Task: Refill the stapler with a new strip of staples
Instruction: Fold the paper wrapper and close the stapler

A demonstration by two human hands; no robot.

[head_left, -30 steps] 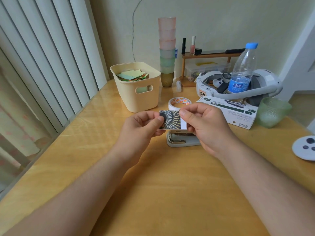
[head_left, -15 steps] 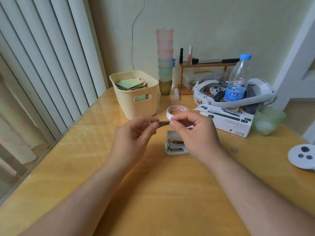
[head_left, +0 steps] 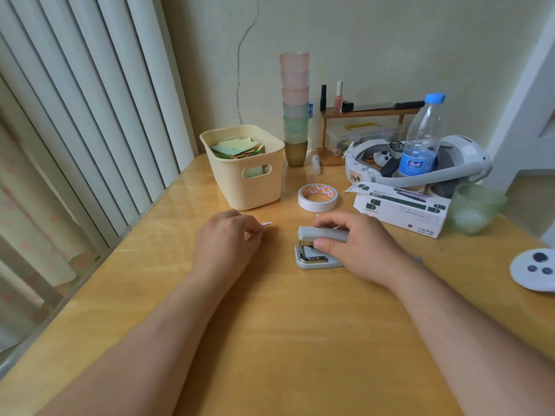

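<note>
A grey stapler point(head_left: 315, 250) stands on the wooden table point(head_left: 285, 340), its top arm raised above the base so the metal staple channel shows. My right hand point(head_left: 360, 247) grips that raised top arm, thumb in front and fingers over it. My left hand point(head_left: 228, 244) rests on the table to the left of the stapler and holds a small staple box point(head_left: 266, 224) between its fingers; only the box's white tip shows past them.
Behind the stapler lie a tape roll point(head_left: 317, 197) and a white-green carton point(head_left: 399, 209). A cream basket point(head_left: 244, 169) of paper stands back left, stacked cups point(head_left: 295, 109) behind it. A headset point(head_left: 420, 166), water bottle point(head_left: 422, 136) and green glass point(head_left: 476, 207) sit on the right.
Both hands came down from in front of me. My right hand let go of the staple box and took hold of the stapler's top arm; my left hand lowered the box to the table.
</note>
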